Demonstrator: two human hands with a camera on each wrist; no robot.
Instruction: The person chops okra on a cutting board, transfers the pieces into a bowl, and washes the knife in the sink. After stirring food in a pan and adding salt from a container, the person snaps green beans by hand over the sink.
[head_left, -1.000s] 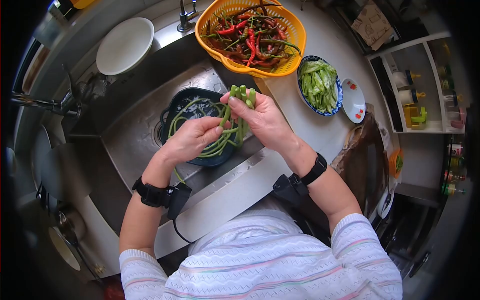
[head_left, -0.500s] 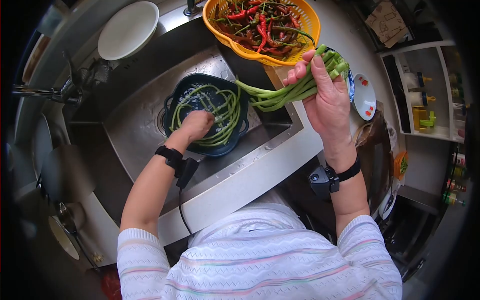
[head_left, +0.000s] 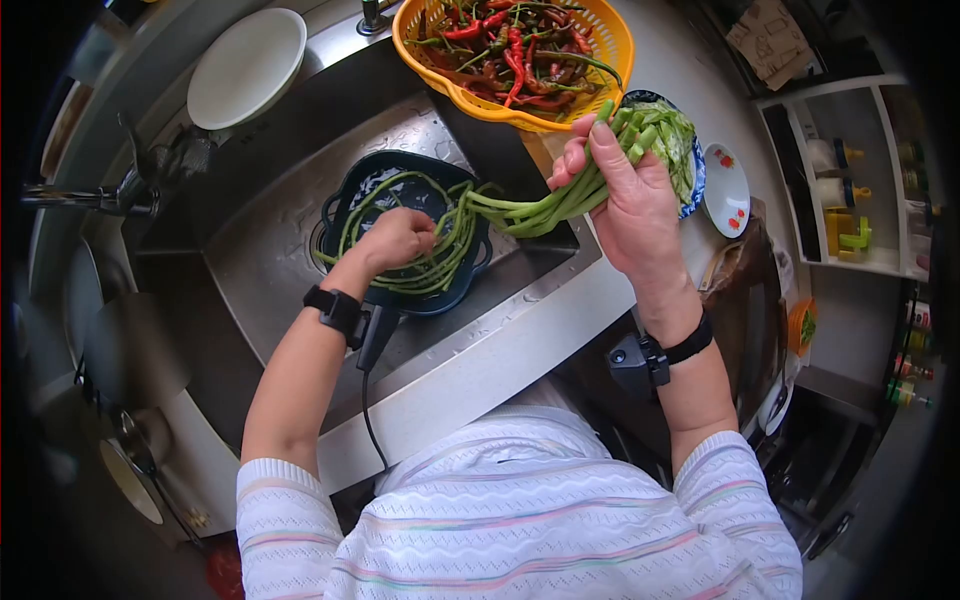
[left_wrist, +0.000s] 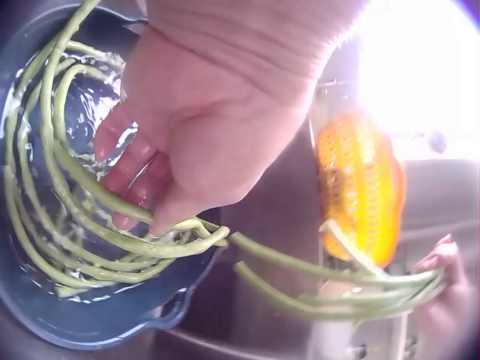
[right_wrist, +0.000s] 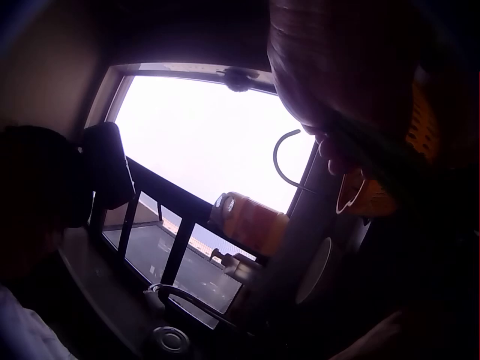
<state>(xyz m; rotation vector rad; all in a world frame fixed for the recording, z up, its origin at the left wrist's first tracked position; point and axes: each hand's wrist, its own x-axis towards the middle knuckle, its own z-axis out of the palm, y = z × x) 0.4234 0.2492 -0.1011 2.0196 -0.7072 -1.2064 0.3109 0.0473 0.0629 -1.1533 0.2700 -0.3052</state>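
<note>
We look down on a person at a kitchen sink, both bare arms stretched out over it. The right hand is raised above the counter edge, fingers and thumb wrapped round a bundle of long green beans. The bundle's cut ends stick up past the fingers, while the loose tails droop left toward the sink, probably so that they drip there and not on the counter. The left hand is down inside a dark blue basin that sits in the sink. The left wrist view shows its fingers curled among more long beans lying coiled in water, and at least one strand is pinched between thumb and fingers. That strand seems to run on toward the raised bundle, as if the beans are drawn out one at a time and gathered.

Behind the bundle stands an orange colander full of red and green chillies, close enough that the bean ends nearly reach it. To its right is a blue-rimmed bowl of cut greens, partly hidden by the right hand, then a small white dish. A white plate rests at the sink's far left corner, near a tap. The right wrist view is too dark to show much beyond a bright window.
</note>
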